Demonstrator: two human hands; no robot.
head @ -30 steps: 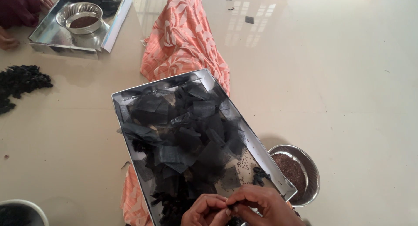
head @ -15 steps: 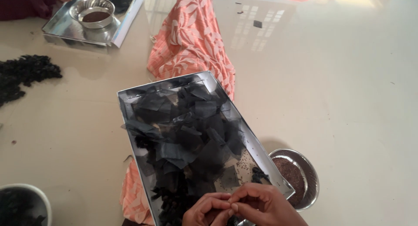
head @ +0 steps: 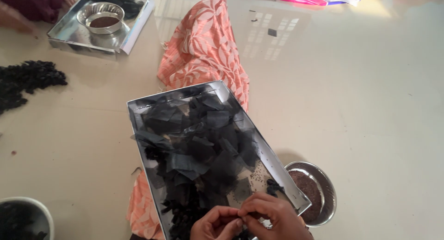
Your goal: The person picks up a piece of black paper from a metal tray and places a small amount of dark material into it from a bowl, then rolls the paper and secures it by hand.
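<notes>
Both hands, left hand (head: 216, 224) and right hand (head: 273, 217), remain pinched together on a small dark piece over the near end of the steel tray (head: 138, 111); only the view shifted.

A glossy cream floor (head: 370, 105) carries a steel tray (head: 134, 111) of black squares, orange patterned cloth (head: 203, 50), a small steel bowl (head: 326, 193), a second tray (head: 69, 34), and a dark pile (head: 27, 80).

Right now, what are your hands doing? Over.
Left hand and right hand pinched together over the tray. Black squares piled inside. Small bowl beside the tray. Nothing blocking.
</notes>
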